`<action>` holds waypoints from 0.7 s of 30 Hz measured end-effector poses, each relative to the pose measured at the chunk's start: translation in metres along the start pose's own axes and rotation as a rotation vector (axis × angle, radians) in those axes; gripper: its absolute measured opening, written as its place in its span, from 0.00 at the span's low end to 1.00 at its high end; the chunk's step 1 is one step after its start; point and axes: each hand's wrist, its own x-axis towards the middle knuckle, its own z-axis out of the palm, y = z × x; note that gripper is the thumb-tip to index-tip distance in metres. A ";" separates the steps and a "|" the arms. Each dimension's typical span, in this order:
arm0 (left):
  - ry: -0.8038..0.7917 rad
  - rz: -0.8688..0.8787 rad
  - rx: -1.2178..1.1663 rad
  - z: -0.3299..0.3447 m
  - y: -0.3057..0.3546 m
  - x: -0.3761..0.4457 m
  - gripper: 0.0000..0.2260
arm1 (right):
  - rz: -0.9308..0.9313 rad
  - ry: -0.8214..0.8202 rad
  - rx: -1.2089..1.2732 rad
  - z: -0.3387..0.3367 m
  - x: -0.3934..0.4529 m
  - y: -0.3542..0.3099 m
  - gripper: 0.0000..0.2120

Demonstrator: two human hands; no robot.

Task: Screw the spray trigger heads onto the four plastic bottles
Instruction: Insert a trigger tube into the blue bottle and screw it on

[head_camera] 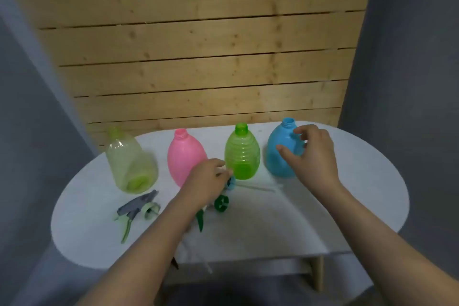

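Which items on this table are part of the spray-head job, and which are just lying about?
Job: pale yellow bottle, pink bottle, green bottle, blue bottle, grey trigger head, green trigger head, blue-collared head under left hand.
Lying about: nothing visible; only the white table, wooden wall.

1. The left hand (207, 179) covers most of a blue trigger head (231, 182); whether the fingers grip it is unclear.
2. The left forearm hides part of the green trigger head (221, 203).
3. The right hand (314, 154) hides the blue bottle's (279, 154) right side; contact is uncertain.
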 end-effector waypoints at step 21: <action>-0.097 -0.018 0.004 0.017 -0.024 0.015 0.09 | 0.148 -0.216 0.087 0.018 0.028 0.027 0.44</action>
